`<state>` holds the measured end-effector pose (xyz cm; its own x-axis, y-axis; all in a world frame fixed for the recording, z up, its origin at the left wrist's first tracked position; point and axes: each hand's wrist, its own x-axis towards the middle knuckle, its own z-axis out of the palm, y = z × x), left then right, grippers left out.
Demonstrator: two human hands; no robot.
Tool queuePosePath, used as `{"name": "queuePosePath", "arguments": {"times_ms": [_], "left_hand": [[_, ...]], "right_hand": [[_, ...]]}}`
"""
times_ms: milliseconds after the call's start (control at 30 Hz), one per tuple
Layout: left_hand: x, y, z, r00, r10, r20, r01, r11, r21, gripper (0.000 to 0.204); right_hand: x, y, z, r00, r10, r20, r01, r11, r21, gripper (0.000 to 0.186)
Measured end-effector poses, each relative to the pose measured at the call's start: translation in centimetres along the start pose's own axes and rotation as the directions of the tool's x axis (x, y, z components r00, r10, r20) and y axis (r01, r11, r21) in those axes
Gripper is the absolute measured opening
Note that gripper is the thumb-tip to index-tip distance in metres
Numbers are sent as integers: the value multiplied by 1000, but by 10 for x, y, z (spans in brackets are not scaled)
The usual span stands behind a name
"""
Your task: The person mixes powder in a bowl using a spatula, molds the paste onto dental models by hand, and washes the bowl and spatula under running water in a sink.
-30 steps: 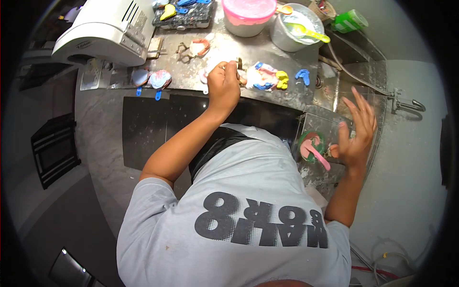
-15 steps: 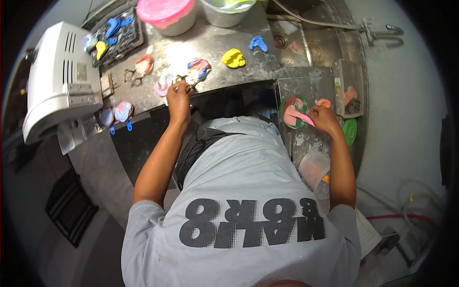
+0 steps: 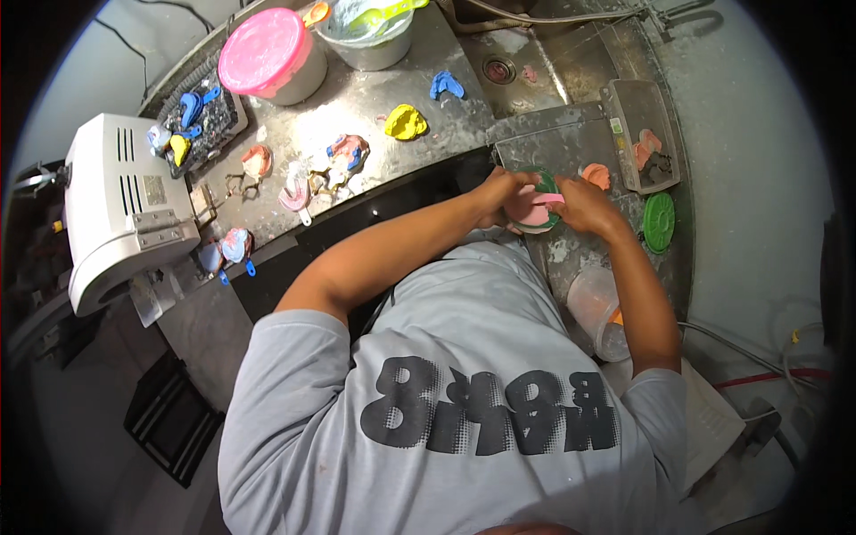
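My left hand (image 3: 499, 198) is closed on the rim of a green mixing bowl (image 3: 544, 176) at the right end of the worktop. My right hand (image 3: 584, 207) grips a pink spatula (image 3: 548, 199), whose blade is in the pink paste (image 3: 526, 209) in that bowl. An orange molded piece (image 3: 597, 176) lies just beyond my right hand, and a green lid (image 3: 659, 223) is to its right. A clear tub (image 3: 590, 301) lies nearer me. A yellow molded piece (image 3: 405, 121) and a blue one (image 3: 446, 85) sit farther back on the steel counter.
A pink-lidded bucket (image 3: 263, 53) and a grey bucket (image 3: 366, 45) stand at the back. Dental models (image 3: 346, 156) lie mid-counter. A white machine (image 3: 125, 205) occupies the left end. The sink (image 3: 526, 67) is back right, beside a clear container (image 3: 640, 98).
My left hand has left the models mid-counter and moved right onto the green bowl. My right hand has lowered from spread fingers to gripping the spatula. The view has shifted.
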<state>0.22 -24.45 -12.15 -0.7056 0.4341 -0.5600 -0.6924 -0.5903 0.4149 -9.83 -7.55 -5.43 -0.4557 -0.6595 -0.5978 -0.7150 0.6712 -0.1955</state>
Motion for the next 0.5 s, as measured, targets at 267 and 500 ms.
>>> {"name": "queuePosePath", "arguments": {"times_ms": [267,500], "left_hand": [[-33,62,-25,964,256,-79,-244,960,135,43],[-84,157,-11,495,864,-91,-848,503,166,54]], "right_hand": [[20,-36,-76,951,-205,-231,209,978,-9,26],[48,-104,-156,618,-496,-610,281,864,-418,21]]}}
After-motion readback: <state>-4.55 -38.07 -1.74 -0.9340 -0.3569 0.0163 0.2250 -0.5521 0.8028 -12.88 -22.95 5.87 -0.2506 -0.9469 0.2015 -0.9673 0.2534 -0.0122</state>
